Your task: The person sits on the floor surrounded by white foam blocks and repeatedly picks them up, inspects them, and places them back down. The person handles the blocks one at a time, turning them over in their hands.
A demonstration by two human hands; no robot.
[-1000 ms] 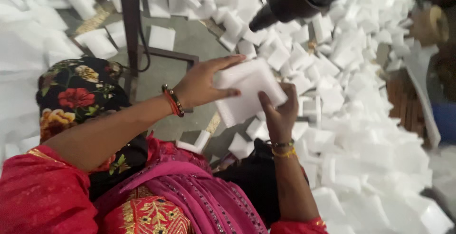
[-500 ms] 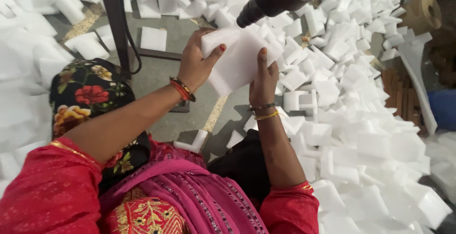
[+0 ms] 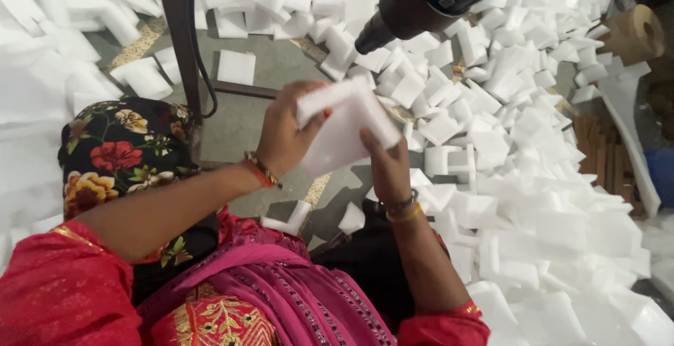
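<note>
Holding a white rectangular foam block [image 3: 344, 132] up near the centre of the frame, you have both hands on it. Your left hand [image 3: 284, 135] wraps the block's left side, thumb across the upper edge and fingers curled behind it. Your right hand [image 3: 386, 167] supports the block from below and to the right, fingers pressed flat and close together against its face. The block sits tilted, its upper edge slanting up toward the right.

Just above the block, at the upper centre of the frame, a black tapered tool nozzle [image 3: 400, 12] points down and left toward the block without touching it. Red and gold bangles [image 3: 261, 170] ring your left wrist, and a dark and yellow pair of bangles [image 3: 404, 207] rings your right wrist.

Across the right half of the frame lies a deep heap of white foam offcuts [image 3: 519, 149], reaching from the top edge to the lower right corner. More white foam pieces [image 3: 63, 44] are piled in the upper left. Between them shows bare grey concrete floor [image 3: 239, 118], where a single flat white foam square [image 3: 236, 67] lies near a dark metal stand leg [image 3: 179, 30]. A brown cardboard roll [image 3: 635, 33] rests at the upper right edge. A floral black cloth [image 3: 123, 149] covers your lap at the left.
</note>
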